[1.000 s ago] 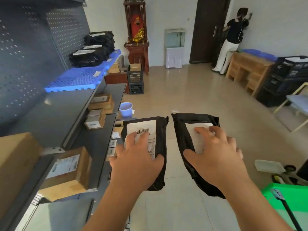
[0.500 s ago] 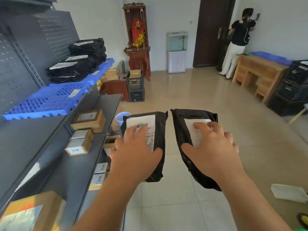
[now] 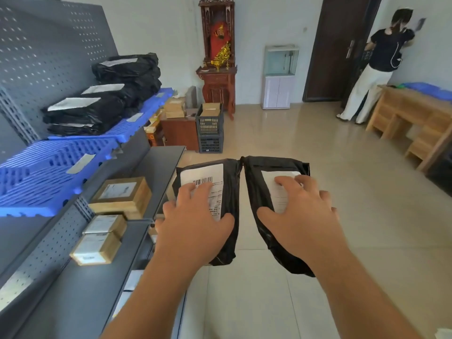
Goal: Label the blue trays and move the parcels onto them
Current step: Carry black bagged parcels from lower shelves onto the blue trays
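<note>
The left hand (image 3: 193, 231) grips one black parcel (image 3: 230, 192), fingers spread over its label. The right hand (image 3: 300, 223) holds another (image 3: 256, 192) likewise. Both apparently hover above the floor (image 3: 318, 155), beside the blue trays (image 3: 49, 167).

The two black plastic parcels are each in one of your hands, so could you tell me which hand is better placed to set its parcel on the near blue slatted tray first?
Probably the left hand: its black plastic parcel is nearer the shelving holding the near blue slatted tray. The right hand would have to cross over.
</note>
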Available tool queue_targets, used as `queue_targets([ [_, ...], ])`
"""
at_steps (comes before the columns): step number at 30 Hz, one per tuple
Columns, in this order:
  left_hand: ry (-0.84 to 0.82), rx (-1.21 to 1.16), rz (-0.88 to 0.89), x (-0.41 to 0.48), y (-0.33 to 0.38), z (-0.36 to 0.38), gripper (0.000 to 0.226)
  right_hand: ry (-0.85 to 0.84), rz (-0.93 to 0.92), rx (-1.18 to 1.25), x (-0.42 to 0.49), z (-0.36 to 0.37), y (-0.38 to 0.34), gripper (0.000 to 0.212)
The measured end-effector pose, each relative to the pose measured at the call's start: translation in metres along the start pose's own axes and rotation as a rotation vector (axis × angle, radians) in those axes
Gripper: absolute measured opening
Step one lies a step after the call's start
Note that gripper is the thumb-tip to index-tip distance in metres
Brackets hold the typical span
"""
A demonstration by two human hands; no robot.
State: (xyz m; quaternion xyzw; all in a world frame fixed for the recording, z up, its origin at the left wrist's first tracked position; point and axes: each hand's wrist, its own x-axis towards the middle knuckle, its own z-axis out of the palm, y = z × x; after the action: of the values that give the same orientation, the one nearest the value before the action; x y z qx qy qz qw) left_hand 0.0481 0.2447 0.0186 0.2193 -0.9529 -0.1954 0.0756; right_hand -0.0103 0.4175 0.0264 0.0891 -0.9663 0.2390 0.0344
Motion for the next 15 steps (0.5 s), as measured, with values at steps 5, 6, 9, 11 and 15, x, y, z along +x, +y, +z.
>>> queue_targets([
  [5, 0.008, -0.04, 0.019, 0.098, -0.009, -0.001, 0.071, 0.03, 0.001, 0.001, 0.081, 0.015, -0.029, 0.071],
  [6, 0.011, -0.045, 0.024, 0.116, -0.01, -0.003, 0.07, 0.033, 0.009, 0.002, 0.095, 0.017, -0.034, 0.072],
  [9, 0.017, -0.057, 0.048, 0.168, -0.014, -0.006, 0.069, 0.069, 0.041, 0.02, 0.135, 0.025, -0.045, 0.072],
  [11, 0.018, -0.059, 0.061, 0.198, -0.014, -0.006, 0.069, 0.077, 0.053, 0.027, 0.16, 0.031, -0.051, 0.071],
  [15, 0.003, -0.068, 0.07, 0.246, -0.013, -0.005, 0.068, 0.085, 0.059, 0.035, 0.208, 0.04, -0.059, 0.071],
])
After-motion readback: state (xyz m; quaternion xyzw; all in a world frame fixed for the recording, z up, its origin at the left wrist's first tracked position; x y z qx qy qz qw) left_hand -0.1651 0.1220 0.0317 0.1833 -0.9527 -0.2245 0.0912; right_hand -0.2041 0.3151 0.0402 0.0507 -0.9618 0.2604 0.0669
